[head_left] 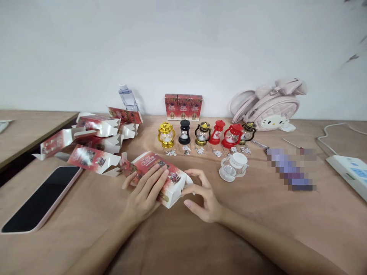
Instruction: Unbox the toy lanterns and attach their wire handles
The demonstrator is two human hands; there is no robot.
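A red and white printed cardboard box (174, 176) lies tilted on its side above the table, with a flap standing out at its left end. My left hand (146, 191) is closed over it, fingers across the printed face. At the right end, my right hand (205, 196) touches the white end flaps with bent fingers; its thumb stands apart from them. What is inside the box is hidden. Just right of that hand, a small white lantern (233, 167) sits tilted on the table. Behind stand a gold lantern (166, 135), a black lantern (185, 132), a red lantern (232, 136) and others.
Opened boxes (99, 126) pile up at left beside a phone (43, 198) and a bottle (128, 97). Closed boxes (183, 107) stand against the wall. Small metal parts (200, 150) lie before the lanterns. A pink bag (269, 107), a screwdriver (292, 143) and a power strip (349, 172) are right.
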